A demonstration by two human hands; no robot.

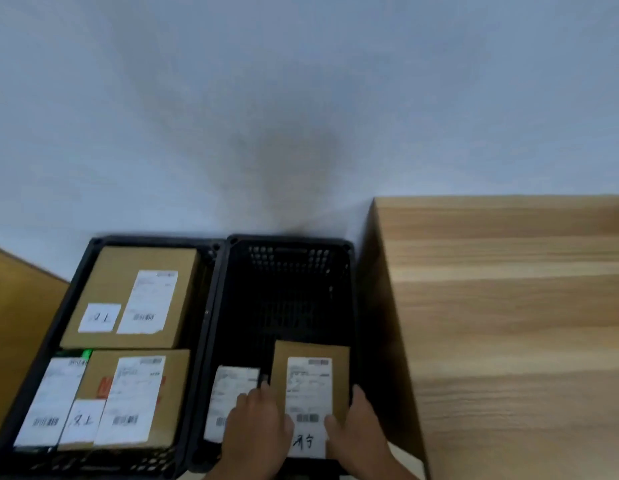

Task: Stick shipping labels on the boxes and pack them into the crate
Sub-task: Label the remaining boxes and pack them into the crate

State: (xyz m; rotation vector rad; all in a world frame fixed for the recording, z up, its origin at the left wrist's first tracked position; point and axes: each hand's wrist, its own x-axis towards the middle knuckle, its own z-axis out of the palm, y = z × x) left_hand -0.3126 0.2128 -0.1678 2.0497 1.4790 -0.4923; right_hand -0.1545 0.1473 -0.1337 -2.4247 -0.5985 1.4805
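Plainly brown cardboard box (281, 368); white barcoded label (310, 386); handwritten slip (306, 443) below

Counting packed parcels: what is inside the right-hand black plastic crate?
The black plastic crate holds a white-labelled brown cardboard box, held by the left hand and right hand, and a smaller white-labelled parcel beside it. Anything beneath them is covered.

Parcel packing station.
Black crates (290, 258) at lower left hold labelled cardboard boxes (128, 268), beside a wooden tabletop (509, 306).
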